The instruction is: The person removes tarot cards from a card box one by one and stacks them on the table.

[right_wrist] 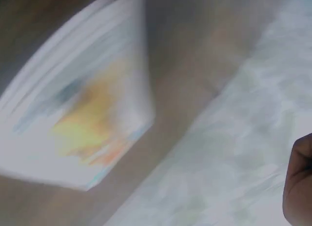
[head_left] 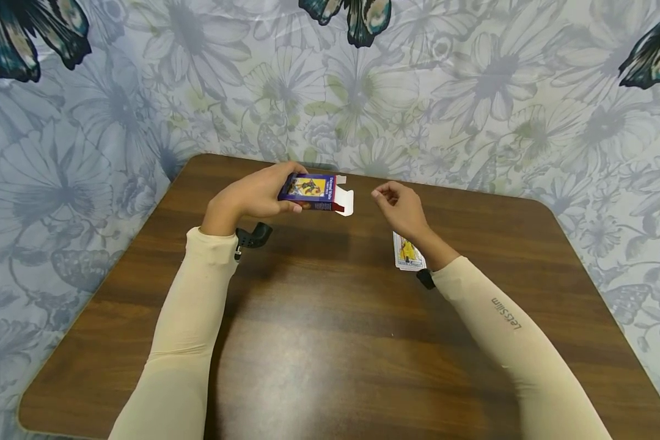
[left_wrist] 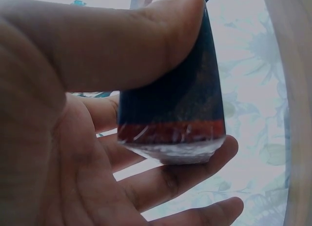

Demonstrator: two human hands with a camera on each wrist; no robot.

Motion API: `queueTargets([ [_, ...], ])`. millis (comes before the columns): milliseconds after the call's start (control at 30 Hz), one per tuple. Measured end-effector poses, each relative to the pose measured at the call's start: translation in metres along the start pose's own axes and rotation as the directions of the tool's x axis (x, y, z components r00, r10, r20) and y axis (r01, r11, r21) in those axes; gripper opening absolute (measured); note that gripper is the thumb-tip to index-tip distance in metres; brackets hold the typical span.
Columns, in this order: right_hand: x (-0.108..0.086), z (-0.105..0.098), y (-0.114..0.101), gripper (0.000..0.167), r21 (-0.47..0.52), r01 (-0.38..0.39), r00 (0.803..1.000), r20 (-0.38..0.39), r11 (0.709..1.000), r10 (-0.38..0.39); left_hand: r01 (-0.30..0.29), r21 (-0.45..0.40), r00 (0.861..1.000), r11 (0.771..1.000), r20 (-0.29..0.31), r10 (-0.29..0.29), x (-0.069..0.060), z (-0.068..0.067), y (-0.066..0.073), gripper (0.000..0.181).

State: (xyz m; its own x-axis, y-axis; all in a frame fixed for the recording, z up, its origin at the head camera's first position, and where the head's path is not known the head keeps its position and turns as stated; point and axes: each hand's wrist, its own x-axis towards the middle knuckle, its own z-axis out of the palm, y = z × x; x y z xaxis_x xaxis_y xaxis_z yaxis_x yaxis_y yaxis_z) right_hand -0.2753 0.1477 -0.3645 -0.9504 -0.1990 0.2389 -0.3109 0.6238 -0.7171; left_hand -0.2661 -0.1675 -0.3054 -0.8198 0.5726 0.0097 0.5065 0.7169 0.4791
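Observation:
My left hand [head_left: 261,194] grips a blue-purple card box [head_left: 310,187] with a yellow picture on its front, held over the far side of the table. Its end flap [head_left: 344,200] stands open, white inside, towards the right. In the left wrist view my thumb presses the box's dark side [left_wrist: 180,104], with clear wrap at the near end. My right hand [head_left: 401,209], fingers loosely curled and apparently holding nothing, hovers right of the flap. Below its wrist lies a stack of picture cards [head_left: 408,253], partly hidden by the arm; the cards [right_wrist: 92,118] look blurred in the right wrist view.
The brown wooden table [head_left: 308,342] has rounded corners and stands against walls with floral covering [head_left: 489,91]. Butterfly decorations [head_left: 357,18] hang along the top of the back wall. A black strap [head_left: 255,234] shows on the left wrist.

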Motion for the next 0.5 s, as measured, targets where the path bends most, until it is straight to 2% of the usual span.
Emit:
queueTargets([
  [33, 0.001, 0.003, -0.01, 0.028, 0.079, 0.019, 1.0, 0.005, 0.997, -0.02, 0.001, 0.001, 1.0, 1.0, -0.001, -0.001, 0.0, -0.001, 0.001, 0.07],
  [100, 0.003, 0.01, -0.029, 0.027, 0.194, 0.009, 0.999, 0.038, 0.981, -0.017, -0.001, -0.002, 1.0, 1.0, -0.002, 0.001, 0.0, -0.001, 0.001, 0.07],
  [167, 0.005, 0.016, -0.043, 0.026, 0.257, -0.058, 0.993, 0.116, 0.965, 0.029, 0.002, -0.006, 1.0, 1.0, 0.001, -0.002, -0.001, -0.002, 0.002, 0.07],
  [267, 0.005, 0.025, -0.056, 0.024, 0.266, -0.194, 0.961, 0.246, 0.944, 0.128, 0.007, -0.017, 1.0, 1.0, 0.01, -0.007, -0.002, -0.002, 0.003, 0.07],
  [333, 0.005, 0.029, -0.061, 0.024, 0.254, -0.265, 0.935, 0.304, 0.93, 0.184, 0.009, -0.02, 1.0, 1.0, 0.015, -0.009, -0.002, -0.001, 0.004, 0.07],
  [400, 0.005, 0.032, -0.063, 0.024, 0.248, -0.299, 0.922, 0.326, 0.922, 0.211, 0.009, -0.02, 1.0, 1.0, 0.015, -0.008, -0.002, -0.001, 0.004, 0.07],
  [500, 0.004, 0.035, -0.064, 0.025, 0.234, -0.316, 0.913, 0.338, 0.919, 0.228, 0.006, -0.014, 1.0, 1.0, 0.012, -0.006, -0.002, -0.002, 0.005, 0.071],
])
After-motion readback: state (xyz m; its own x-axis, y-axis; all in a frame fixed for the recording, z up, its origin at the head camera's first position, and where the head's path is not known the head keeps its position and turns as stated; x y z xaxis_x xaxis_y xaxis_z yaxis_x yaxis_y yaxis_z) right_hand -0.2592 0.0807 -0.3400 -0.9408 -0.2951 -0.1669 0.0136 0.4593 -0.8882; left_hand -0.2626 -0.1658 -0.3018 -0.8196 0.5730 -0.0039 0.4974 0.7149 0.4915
